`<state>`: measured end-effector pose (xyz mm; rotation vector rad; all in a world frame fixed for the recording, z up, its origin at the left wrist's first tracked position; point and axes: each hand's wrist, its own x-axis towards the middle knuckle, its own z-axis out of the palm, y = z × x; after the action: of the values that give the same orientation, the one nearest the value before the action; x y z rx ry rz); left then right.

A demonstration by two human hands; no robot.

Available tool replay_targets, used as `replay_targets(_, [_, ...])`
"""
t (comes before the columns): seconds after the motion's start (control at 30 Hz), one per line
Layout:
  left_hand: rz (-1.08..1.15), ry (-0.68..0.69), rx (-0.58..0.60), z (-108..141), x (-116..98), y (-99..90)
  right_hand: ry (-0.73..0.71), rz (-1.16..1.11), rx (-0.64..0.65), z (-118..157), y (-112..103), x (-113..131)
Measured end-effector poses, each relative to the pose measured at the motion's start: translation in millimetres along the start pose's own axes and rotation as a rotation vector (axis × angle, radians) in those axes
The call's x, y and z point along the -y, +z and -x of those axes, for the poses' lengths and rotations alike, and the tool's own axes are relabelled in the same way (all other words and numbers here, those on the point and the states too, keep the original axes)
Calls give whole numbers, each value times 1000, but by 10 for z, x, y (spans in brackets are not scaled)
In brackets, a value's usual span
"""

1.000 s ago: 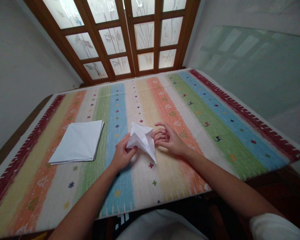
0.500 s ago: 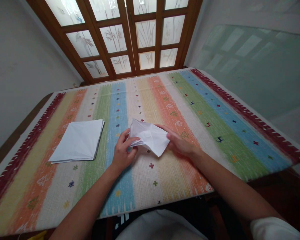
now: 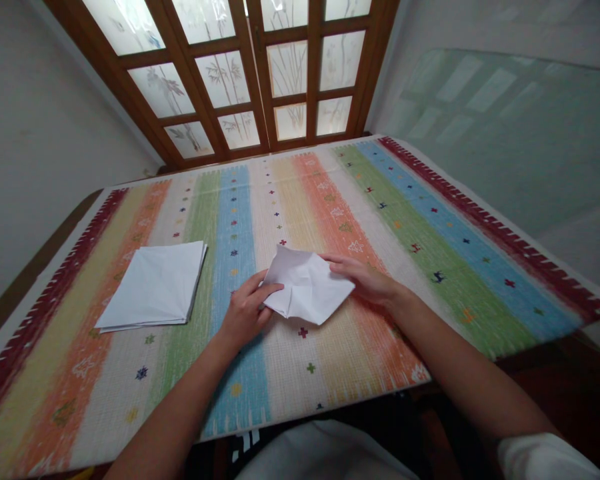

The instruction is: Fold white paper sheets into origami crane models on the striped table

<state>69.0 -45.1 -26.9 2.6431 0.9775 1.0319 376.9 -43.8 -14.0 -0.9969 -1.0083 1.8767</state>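
A creased white paper (image 3: 307, 287) is held between my two hands above the striped cloth, near the middle of the table. My left hand (image 3: 247, 310) grips its left corner, thumb on top and fingers beneath. At its upper right edge is my right hand (image 3: 363, 277), closed on the paper with some fingers hidden behind it. To the left, a stack of white paper sheets (image 3: 153, 285) lies flat on the cloth, touched by neither hand.
A multicoloured striped cloth (image 3: 300, 363) covers the table. Behind the table stand wooden doors (image 3: 265, 87) with frosted panes. A pale glass-like panel (image 3: 520, 147) is on the right wall.
The paper in my hands has opened out wider and flatter, its right corner shifting right. My right hand has moved slightly right and grips higher on the edge.
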Motion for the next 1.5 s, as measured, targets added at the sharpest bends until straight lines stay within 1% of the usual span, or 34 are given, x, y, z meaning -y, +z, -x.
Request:
replay_targets(0.07, [8, 29, 5, 2, 2, 0, 90, 0, 120, 46, -42, 49])
replay_targets(0.13, [15, 55, 9, -4, -11, 1, 96, 76, 119, 68, -59, 83])
replay_targets(0.27, [4, 126, 33, -39, -81, 13, 35, 366, 91, 49, 22, 102])
replay_targets(0.37, [0, 199, 45, -70, -151, 29, -84, 643, 9, 11, 135, 66])
replay_targets(0.43, [3, 224, 43, -84, -187, 37, -108, 826, -72, -18, 193, 22])
replay_targets(0.53, [5, 247, 39, -93, -205, 41, -146, 963, -184, -62, 232, -40])
replay_targets(0.63, [9, 256, 43, -95, -190, 43, -224, 983, -263, -87, 235, -66])
replay_targets(0.7, [14, 254, 48, -92, -174, 46, -256, 968, -273, -88, 232, -65])
replay_targets(0.77, [14, 248, 53, -85, -160, 50, -268, 962, -255, -84, 227, -61])
replay_targets(0.87, [11, 233, 57, -71, -147, 53, -246, 968, -222, -80, 216, -59])
replay_targets(0.97, [13, 233, 63, -68, -146, 53, -200, 960, -230, -83, 208, -60])
replay_targets(1.13, [37, 224, 79, -81, -146, 58, -243, 952, -277, -85, 223, -53])
replay_targets(1.23, [60, 194, 96, -77, -126, 44, -253, 966, -282, -83, 218, -47])
replay_targets(1.37, [69, 131, 99, -65, -91, 6, -220, 981, -298, -79, 191, -39])
replay_targets(1.5, [81, 99, 108, -61, -73, -8, -212, 961, -303, -73, 186, -30])
